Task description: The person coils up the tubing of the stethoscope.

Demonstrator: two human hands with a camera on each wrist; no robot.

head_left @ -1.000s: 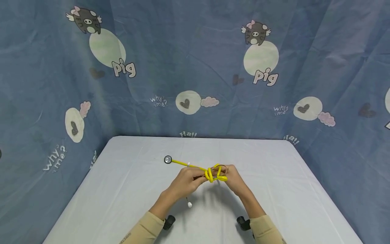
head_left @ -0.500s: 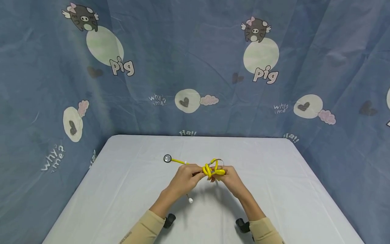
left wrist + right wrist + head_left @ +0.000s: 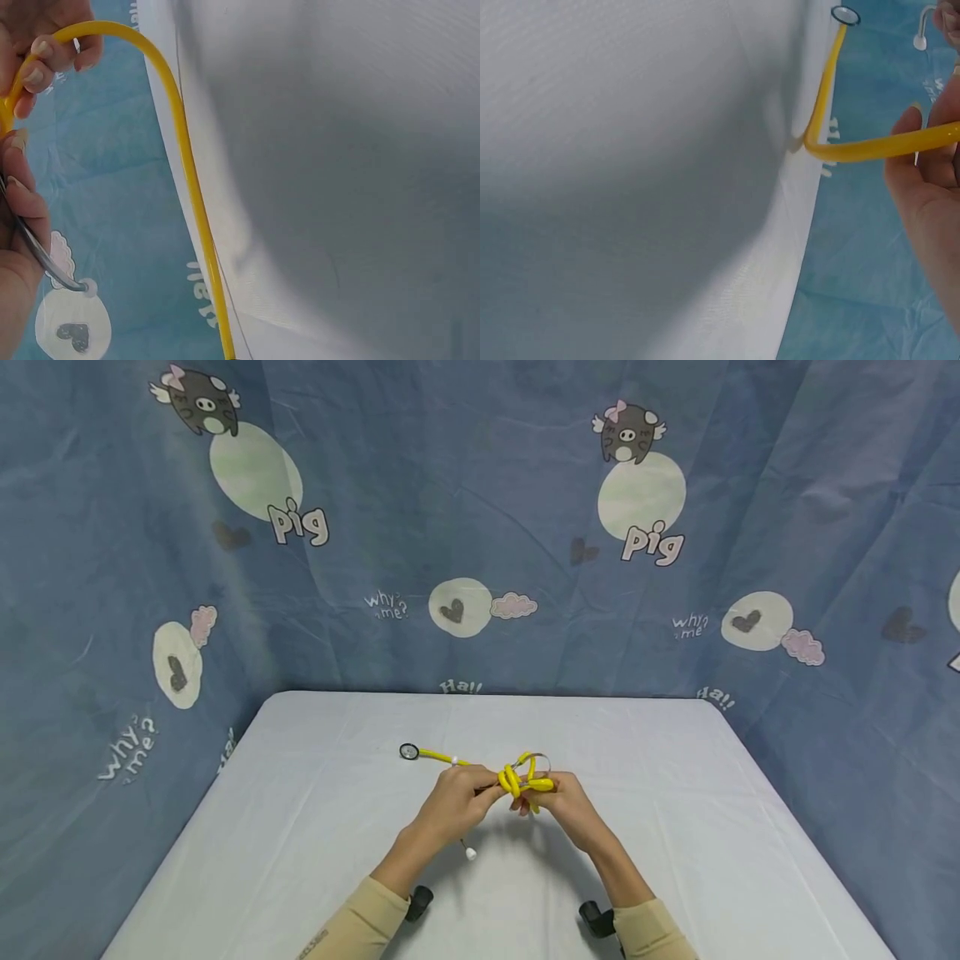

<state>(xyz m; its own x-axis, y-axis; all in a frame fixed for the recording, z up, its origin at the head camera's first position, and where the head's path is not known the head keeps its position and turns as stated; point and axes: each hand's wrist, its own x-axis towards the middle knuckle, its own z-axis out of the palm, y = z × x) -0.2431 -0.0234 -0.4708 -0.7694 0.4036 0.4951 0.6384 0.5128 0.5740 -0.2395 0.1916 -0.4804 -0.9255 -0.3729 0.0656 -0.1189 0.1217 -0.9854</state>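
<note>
Near the lower centre of the head view, above a white table, the left hand and right hand both pinched a yellow stethoscope, its tubing gathered into loops between them, seemingly to keep the coil together; the chest piece lay on the table, up and left. 1 white ear tip dangled below the left hand.

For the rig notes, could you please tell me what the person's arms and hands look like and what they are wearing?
Both hands, the left hand and the right hand, are bare, with no gloves or rings visible. Each forearm is covered by a tan long sleeve ending short of the wrist. A small black device sits at the left wrist and another at the right.
</note>
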